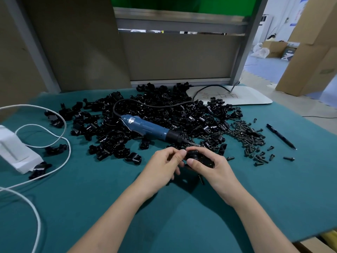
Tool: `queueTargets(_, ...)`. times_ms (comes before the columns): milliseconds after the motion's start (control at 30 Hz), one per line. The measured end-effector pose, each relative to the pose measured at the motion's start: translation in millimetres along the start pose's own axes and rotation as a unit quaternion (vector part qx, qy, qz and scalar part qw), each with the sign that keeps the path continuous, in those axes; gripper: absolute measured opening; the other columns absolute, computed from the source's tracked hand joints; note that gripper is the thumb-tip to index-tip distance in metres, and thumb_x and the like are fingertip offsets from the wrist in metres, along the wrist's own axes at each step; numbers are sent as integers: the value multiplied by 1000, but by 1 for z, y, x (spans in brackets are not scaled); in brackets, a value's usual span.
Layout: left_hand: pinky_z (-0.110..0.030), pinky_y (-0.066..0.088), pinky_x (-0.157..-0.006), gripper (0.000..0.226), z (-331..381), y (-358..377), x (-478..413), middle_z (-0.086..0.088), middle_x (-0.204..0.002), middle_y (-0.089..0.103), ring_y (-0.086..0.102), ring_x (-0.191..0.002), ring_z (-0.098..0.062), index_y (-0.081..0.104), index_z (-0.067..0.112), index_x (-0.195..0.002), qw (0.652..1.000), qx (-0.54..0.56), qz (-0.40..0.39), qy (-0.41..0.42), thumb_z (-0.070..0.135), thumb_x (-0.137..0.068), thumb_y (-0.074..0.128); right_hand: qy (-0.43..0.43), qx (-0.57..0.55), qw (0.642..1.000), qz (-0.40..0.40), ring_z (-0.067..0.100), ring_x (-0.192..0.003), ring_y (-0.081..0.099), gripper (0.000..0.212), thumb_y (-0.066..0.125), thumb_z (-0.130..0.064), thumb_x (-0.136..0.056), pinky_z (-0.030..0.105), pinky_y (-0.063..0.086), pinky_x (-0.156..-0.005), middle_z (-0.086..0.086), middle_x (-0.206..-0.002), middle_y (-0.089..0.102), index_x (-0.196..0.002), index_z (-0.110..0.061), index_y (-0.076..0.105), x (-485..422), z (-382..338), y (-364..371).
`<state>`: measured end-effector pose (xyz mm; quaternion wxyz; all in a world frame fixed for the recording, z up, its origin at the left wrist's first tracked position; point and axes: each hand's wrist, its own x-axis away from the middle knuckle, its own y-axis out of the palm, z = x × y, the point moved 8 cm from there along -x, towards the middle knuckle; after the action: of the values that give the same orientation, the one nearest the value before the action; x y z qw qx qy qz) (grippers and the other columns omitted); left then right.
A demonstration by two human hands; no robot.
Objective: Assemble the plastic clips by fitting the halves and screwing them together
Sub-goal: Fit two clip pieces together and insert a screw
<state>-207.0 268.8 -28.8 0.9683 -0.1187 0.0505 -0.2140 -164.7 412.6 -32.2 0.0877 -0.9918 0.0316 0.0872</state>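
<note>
Bench [182,212] carries everything. Heap of clip halves [164,108] lies just beyond both grips, with the screwdriver [147,127] on it. Right grip [211,168] curls round one clip [196,156]; left grip [162,165] pinches its left side. It looks light, rigid and glossy, so likely slippery; hold the broad flanks. Screws [249,137] lie rightward.

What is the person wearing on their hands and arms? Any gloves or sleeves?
Nothing that shows. The left hand and right hand are bare: no gloves, rings or watch. The forearms are bare too, with no sleeve in view down to the picture's edge. The nails look short and plain.
</note>
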Motion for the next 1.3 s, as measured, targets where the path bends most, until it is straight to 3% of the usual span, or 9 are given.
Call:
queueTargets(133, -19, 44, -49, 28, -6, 4, -1, 0, -75, 64, 56, -56, -8, 64, 10, -88, 993, 106, -26, -47, 28, -105, 50, -9, 21, 1000, -7, -3, -92, 67, 25, 77, -34, -87, 10, 47, -81, -14, -103, 76, -110, -43, 74, 1, -2, 2)
queueTargets(300, -18, 49, -56, 24, -3, 1, -3, 5, -70, 64, 57, -56, -3, 64, 9, -86, 998, 64, -2, -1, 21, -104, 53, -12, 22, 1000, -10, -2, -90, 67, 27, 76, -42, -84, 10, 46, -79, -14, -101, 76, -111, -44, 74, 0, -1, 2)
queueTargets(467, -25, 53, -66, 16, -2, -3, 0, 5, -74, 68, 60, -66, -6, 67, 25, -89, 996, -35, 53, 55, 30, -102, 58, -1, 6, 1000, -14, 9, -103, 71, 28, 75, -43, -85, 27, 53, -92, -7, -109, 77, -113, -41, 75, -1, 4, 1)
queueTargets(567, -16, 46, -62, 8, 2, -4, 1, 17, -77, 67, 58, -66, 0, 65, 29, -94, 990, -77, 68, 95, 27, -101, 61, 15, -53, 998, -20, 15, -101, 74, 25, 77, -35, -87, 25, 57, -87, 0, -107, 78, -112, -36, 77, -2, 8, 2)
queueTargets(733, -21, 55, -69, 6, -2, -2, -1, 11, -87, 71, 64, -74, -3, 66, 31, -98, 994, -5, 73, 79, 27, -100, 63, 30, -96, 995, -19, 27, -108, 74, 27, 76, -30, -88, 40, 60, -96, 8, -114, 77, -115, -29, 77, -5, 14, 2)
queueTargets(833, -24, 54, -62, 19, -7, 2, -1, 6, -77, 70, 64, -67, -9, 66, 24, -95, 996, 46, 60, 38, 39, -100, 57, 28, -68, 997, -12, 25, -109, 73, 29, 78, -35, -87, 45, 57, -101, 4, -113, 77, -116, -33, 76, -4, 14, -1)
queueTargets(900, -25, 51, -55, 29, -10, 3, -3, 7, -69, 66, 61, -60, -12, 65, 18, -89, 998, 55, 42, 6, 44, -98, 54, 22, -42, 999, -13, 20, -107, 72, 28, 79, -38, -88, 41, 56, -100, -1, -110, 77, -116, -37, 75, -3, 12, 0)
queueTargets(1067, -21, 44, -45, 41, -18, 7, -5, 5, -62, 60, 56, -51, -11, 65, 9, -83, 993, 92, -11, -66, 43, -101, 53, 6, 5, 1000, -13, -3, -86, 67, 24, 78, -30, -89, 12, 47, -78, -13, -97, 76, -110, -41, 75, 0, 4, 1)
queueTargets(1300, -20, 44, -52, 28, -13, 2, -4, 3, -65, 61, 54, -56, -11, 66, 9, -83, 994, 102, -13, -47, 29, -101, 58, -5, 30, 999, -17, -4, -91, 67, 24, 77, -28, -91, 9, 46, -80, -16, -100, 76, -109, -44, 74, 0, 0, 2)
